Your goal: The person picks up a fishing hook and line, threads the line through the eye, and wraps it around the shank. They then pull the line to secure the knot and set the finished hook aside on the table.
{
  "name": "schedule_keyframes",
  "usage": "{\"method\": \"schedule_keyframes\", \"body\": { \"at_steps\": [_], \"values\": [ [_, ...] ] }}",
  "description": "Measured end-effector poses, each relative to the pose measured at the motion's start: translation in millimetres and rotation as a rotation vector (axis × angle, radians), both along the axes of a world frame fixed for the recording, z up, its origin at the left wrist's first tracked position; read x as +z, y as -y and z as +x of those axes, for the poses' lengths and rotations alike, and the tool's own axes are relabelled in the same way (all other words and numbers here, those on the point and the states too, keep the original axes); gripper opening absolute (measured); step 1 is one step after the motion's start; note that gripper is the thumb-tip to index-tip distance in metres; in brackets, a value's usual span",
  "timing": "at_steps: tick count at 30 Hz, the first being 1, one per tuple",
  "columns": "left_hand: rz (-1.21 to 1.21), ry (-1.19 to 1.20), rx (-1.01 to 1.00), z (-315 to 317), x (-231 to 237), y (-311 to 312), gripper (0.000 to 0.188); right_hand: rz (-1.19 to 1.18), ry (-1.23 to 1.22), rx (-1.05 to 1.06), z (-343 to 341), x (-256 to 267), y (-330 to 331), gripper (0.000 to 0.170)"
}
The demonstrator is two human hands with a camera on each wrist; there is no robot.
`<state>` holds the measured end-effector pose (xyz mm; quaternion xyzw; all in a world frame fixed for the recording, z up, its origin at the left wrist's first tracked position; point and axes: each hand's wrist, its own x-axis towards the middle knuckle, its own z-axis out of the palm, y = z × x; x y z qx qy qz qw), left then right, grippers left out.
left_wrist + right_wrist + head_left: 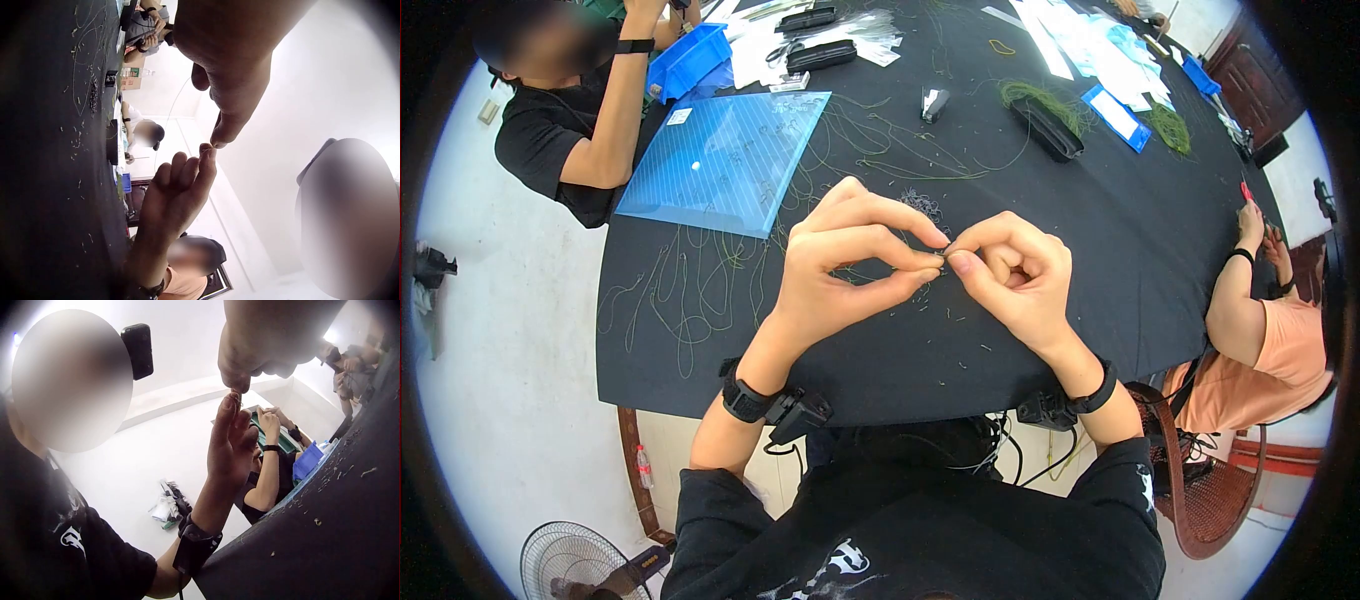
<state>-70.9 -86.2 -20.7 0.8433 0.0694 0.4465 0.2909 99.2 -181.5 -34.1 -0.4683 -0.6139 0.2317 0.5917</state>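
Both hands meet fingertip to fingertip above the black table. My left hand [825,250] pinches a thin line between thumb and fingers, the other fingers arched above. My right hand [1025,275] pinches at the same spot with thumb and forefinger, its other fingers curled in. In the left wrist view a fine pale line [170,115] arcs through the air near the hands. The tiny piece between the fingertips is mostly hidden, and I cannot tell its kind. Behind the hands lies a heap of small dark pieces [920,205], with bits scattered nearer.
Loose green lines [690,285] spread over the table's left side by a blue clear folder [725,160]. Farther back are a black case [1050,130], green line bundles [1168,130] and a blue bin [690,62]. People sit at the left and right.
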Motion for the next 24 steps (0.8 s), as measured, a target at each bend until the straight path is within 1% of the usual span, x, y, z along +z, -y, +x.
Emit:
{"method": "schedule_keyframes", "body": {
  "at_steps": [7,10,13,16,19,22,24],
  "values": [
    [0.008,-0.006,0.004,0.4,0.5,0.0,0.015,0.035,0.035,0.001,1.3,-1.0,-1.2,0.006],
    [0.012,-0.009,0.006,0.8,0.3,-0.4,0.015,0.032,0.086,0.001,3.0,0.9,-1.0,0.006],
    [-0.027,-0.004,0.019,1.0,-0.3,1.0,0.014,-0.030,0.009,-0.028,-2.0,2.3,-3.7,0.005],
    [-0.095,0.016,0.014,-0.1,-3.4,0.8,0.013,-0.164,0.017,0.043,-2.1,-5.5,-7.9,0.005],
    [-0.078,-0.009,0.091,-1.7,-1.0,0.9,0.013,-0.096,0.179,0.061,-4.5,-11.9,-8.9,0.006],
    [-0.121,-0.019,0.208,-0.3,-0.7,4.4,0.012,-0.033,0.232,0.052,-11.0,-9.6,-5.1,0.007],
    [-0.056,0.004,0.225,1.4,-1.6,2.5,0.012,0.011,0.279,0.047,-10.5,-8.0,-4.7,0.008]
  ]
}}
